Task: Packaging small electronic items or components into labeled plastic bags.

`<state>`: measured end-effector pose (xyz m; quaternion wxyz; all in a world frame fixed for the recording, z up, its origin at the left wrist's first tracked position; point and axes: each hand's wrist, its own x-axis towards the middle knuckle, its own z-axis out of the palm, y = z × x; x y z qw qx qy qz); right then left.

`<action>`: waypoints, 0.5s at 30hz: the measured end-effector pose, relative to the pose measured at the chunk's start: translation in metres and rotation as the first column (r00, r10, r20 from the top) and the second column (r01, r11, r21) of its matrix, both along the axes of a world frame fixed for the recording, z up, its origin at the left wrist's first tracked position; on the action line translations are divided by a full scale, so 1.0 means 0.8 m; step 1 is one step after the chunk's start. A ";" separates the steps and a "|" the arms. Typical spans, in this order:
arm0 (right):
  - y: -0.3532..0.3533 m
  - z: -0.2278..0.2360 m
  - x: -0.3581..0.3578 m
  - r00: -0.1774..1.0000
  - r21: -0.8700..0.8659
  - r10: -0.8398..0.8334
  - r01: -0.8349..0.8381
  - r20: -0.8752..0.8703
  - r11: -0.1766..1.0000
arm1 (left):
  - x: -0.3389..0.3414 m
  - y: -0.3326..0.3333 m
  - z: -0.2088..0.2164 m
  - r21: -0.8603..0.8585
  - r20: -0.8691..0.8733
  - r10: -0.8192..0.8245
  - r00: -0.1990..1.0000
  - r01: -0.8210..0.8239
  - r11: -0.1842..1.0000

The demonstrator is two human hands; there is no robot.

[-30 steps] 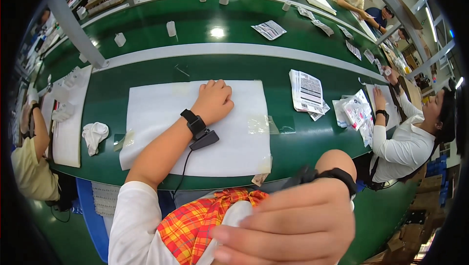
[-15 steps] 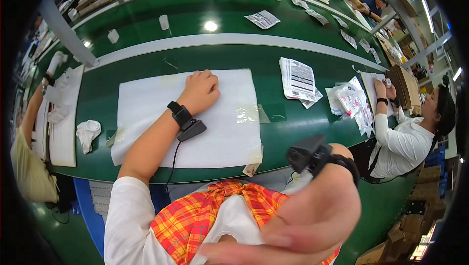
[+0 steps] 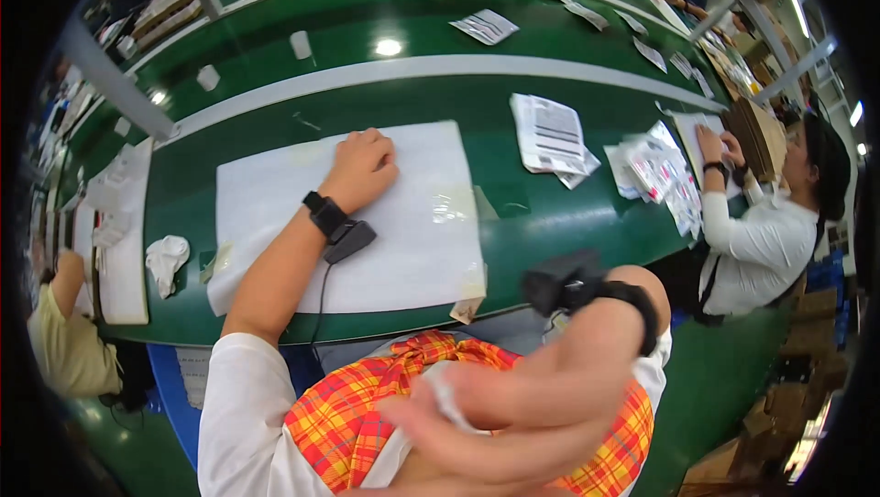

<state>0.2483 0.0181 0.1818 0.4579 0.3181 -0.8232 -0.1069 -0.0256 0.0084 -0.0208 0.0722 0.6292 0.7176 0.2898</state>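
Observation:
My left hand (image 3: pixel 362 167) rests on the white padded sheet (image 3: pixel 417 259), loosely curled into a fist with nothing showing in it. A black strap and a small black device (image 3: pixel 344 236) sit on that wrist, with a cable running down. Close in front of my chest, my right hand (image 3: pixel 513 414) is smeared by motion. A whitish patch shows between its fingers, but I cannot tell if it is something held or my shirt. Another black device (image 3: pixel 564 284) is strapped to the right wrist. An orange plaid cloth (image 3: pixel 367 405) lies over my white shirt.
Right of the sheet lie a stack of printed packets (image 3: pixel 548 135) and a heap of clear plastic bags (image 3: pixel 655 167). A crumpled white glove or cloth (image 3: pixel 168 263) lies to the left. Beyond a grey rail (image 3: pixel 385 68), small white containers stand. A co-worker (image 3: pixel 761 231) sits at right.
My right hand has shifted left and its fingers have moved in front of my chest. My left hand stays on the sheet. The whole view has tilted slightly.

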 end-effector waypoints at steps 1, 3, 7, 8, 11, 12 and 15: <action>-0.008 -0.014 -0.012 0.993 -0.031 0.110 -0.109 0.039 0.994 | -0.003 -0.001 -0.002 -0.009 -0.004 -0.005 1.000 0.005 1.000; -0.018 -0.038 -0.029 0.938 -0.092 0.328 -0.319 0.110 0.943 | -0.007 -0.002 -0.003 0.019 -0.011 0.009 1.000 -0.009 1.000; 0.052 -0.077 -0.032 0.574 -0.047 -0.096 0.229 0.813 0.972 | -0.008 -0.011 0.000 0.014 -0.011 0.034 0.999 -0.034 0.999; 0.094 -0.105 -0.034 0.697 -0.127 -0.189 0.375 0.692 0.918 | -0.006 -0.011 0.002 0.007 -0.006 0.034 0.999 -0.034 0.999; 0.228 -0.173 -0.014 0.562 -0.286 -0.534 0.809 0.631 0.514 | -0.001 -0.009 0.002 0.010 -0.017 0.038 0.999 -0.038 0.999; 0.264 -0.191 0.004 0.464 -0.248 -0.629 0.881 0.623 0.404 | 0.001 -0.004 0.001 0.011 -0.020 0.037 0.999 -0.037 0.999; 0.313 -0.227 0.021 0.145 0.041 -0.594 0.957 0.791 0.288 | -0.001 -0.004 -0.011 0.053 -0.038 0.046 0.998 -0.043 0.998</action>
